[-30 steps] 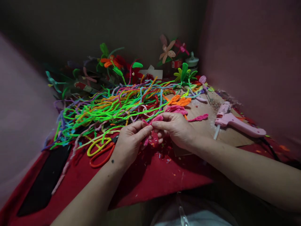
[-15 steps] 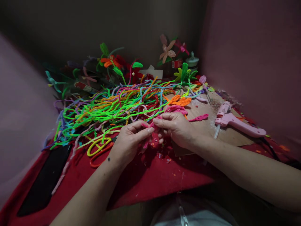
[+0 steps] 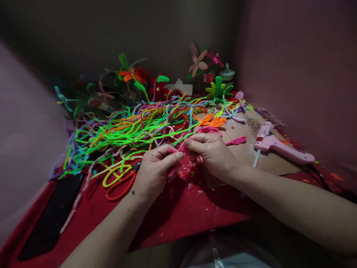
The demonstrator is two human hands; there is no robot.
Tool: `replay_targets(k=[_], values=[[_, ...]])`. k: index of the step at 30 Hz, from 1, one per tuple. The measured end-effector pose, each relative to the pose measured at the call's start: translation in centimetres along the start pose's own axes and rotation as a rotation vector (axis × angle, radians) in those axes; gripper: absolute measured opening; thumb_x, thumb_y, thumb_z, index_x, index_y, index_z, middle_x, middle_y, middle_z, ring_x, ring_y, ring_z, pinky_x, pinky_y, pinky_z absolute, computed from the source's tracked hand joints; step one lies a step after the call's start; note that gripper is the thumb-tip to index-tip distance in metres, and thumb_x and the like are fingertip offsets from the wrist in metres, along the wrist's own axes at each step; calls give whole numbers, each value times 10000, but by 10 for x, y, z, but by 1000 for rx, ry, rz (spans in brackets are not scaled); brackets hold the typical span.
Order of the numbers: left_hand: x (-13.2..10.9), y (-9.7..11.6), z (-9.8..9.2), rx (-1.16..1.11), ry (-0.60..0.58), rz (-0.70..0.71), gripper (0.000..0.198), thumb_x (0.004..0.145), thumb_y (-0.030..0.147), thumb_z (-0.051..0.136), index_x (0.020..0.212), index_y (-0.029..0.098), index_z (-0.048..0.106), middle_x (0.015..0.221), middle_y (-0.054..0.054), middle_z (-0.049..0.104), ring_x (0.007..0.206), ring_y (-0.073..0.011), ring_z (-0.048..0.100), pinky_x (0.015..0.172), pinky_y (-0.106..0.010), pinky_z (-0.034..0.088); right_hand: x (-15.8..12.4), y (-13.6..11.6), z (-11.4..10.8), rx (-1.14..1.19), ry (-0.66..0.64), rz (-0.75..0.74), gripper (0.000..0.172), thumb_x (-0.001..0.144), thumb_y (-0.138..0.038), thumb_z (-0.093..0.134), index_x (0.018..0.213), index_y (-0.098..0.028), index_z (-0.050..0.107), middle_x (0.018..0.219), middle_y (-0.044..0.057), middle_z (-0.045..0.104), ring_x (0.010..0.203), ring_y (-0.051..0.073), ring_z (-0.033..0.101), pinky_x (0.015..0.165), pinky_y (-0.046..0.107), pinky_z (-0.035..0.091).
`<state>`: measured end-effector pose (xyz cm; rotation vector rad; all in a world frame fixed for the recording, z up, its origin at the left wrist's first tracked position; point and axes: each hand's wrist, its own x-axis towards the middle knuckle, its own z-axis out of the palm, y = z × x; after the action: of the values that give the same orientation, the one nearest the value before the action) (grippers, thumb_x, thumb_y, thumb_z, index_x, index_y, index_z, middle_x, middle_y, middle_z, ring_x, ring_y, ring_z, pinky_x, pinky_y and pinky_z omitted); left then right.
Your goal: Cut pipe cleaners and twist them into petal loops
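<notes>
My left hand point(image 3: 154, 171) and my right hand point(image 3: 213, 152) meet over the red cloth point(image 3: 195, 208), both pinched on the same pink pipe cleaner piece point(image 3: 178, 158). Its fuzzy pink loops show between and under the fingers, partly hidden by them. Just behind the hands lies a big tangle of coloured pipe cleaners point(image 3: 131, 126), mostly neon green.
A pink glue gun point(image 3: 279, 147) lies on a cardboard sheet point(image 3: 251, 154) at the right, near orange petal shapes point(image 3: 213, 120) and a pink strip point(image 3: 236, 140). Scissors with yellow and orange handles point(image 3: 118, 180) lie left of my hands. Finished pipe-cleaner flowers point(image 3: 198, 63) stand at the back. A black flat object point(image 3: 52, 214) lies far left.
Both hands keep their pinch on the pink piece; the fingers have shifted slightly and the view has tilted a little.
</notes>
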<state>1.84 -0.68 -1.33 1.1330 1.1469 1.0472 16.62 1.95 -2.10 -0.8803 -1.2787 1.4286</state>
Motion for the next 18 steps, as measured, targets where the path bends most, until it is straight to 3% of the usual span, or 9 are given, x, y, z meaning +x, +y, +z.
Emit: replay_targets(k=[6,13,18], values=[[2,-6,-1,-4,-21,-49,173,729,287,684,677,154,586,473,59,464,400,-40,352,413,-183,267,0,-1,1,-141,50,-68,283,767,-237,614,514,-143,527,496,-49,439,479,58,362,458,220,273],[3,-7,-6,-59,-7,-31,127,747,282,665,727,170,608,511,45,531,417,-57,404,434,-188,314,4,11,-2,186,-161,97,193,707,-314,695,705,-152,588,555,-49,521,440,66,461,432,203,368],[2,-6,-7,-12,-48,-5,135,762,293,645,718,168,618,466,47,519,374,-59,398,390,-185,282,4,11,-1,260,-143,165,226,677,-327,725,698,-145,594,557,-45,534,438,62,464,427,199,385]])
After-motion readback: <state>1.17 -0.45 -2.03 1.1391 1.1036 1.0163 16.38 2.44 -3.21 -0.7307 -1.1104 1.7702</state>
